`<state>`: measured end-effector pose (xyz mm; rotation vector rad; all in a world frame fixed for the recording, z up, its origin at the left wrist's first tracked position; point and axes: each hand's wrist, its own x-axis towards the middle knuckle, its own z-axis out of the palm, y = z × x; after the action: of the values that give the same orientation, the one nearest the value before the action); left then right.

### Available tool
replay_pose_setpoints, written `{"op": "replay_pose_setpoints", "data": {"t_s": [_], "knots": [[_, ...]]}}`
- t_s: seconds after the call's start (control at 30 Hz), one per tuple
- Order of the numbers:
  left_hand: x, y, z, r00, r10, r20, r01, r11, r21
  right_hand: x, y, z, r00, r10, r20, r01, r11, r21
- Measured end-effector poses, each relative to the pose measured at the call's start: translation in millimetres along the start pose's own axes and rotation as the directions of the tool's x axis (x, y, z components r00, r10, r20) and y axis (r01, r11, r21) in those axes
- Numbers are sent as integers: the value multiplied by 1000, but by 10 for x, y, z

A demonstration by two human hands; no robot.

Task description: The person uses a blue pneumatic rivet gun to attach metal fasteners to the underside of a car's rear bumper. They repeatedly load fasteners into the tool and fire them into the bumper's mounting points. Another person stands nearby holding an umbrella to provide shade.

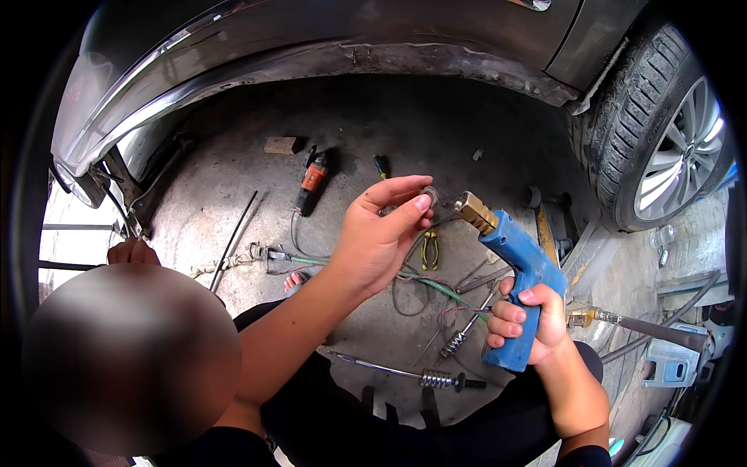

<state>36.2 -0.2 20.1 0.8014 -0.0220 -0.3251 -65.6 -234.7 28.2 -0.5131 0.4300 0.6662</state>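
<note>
Blue gun (533, 263) is sitting at 3–4 o'clock, right hand (547, 317) wrapping its grip. Left hand (377, 233) is pinching a small round piece (431, 193) at 2, apart from the brass tip (476, 214): both being held, contact not made yet. Orange grinder (313, 177) is lying at 10.

Pistol tool (529, 268) blue, nozzle (475, 212) brass-gold, small round piece (430, 195) dull grey. Grinder (313, 177) orange and black, pliers (429, 251) yellow and black. Car (405, 35) dark grey, hose (447, 291) green.
</note>
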Motion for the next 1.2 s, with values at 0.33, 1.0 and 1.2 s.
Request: {"op": "replay_pose_setpoints", "data": {"t_s": [0.33,1.0,1.2], "knots": [[-36,15,16,996,-68,-52,64,995,-79,28,96,115,989,-147,-24,143,981,-128],[91,34,95,999,-1,37,3,998,-60,79,67,189,987,-160,-13,158,983,-89],[66,47,151,994,25,110,-23,1000,-16,47,37,154,982,-188,6,188,979,-81]]}}
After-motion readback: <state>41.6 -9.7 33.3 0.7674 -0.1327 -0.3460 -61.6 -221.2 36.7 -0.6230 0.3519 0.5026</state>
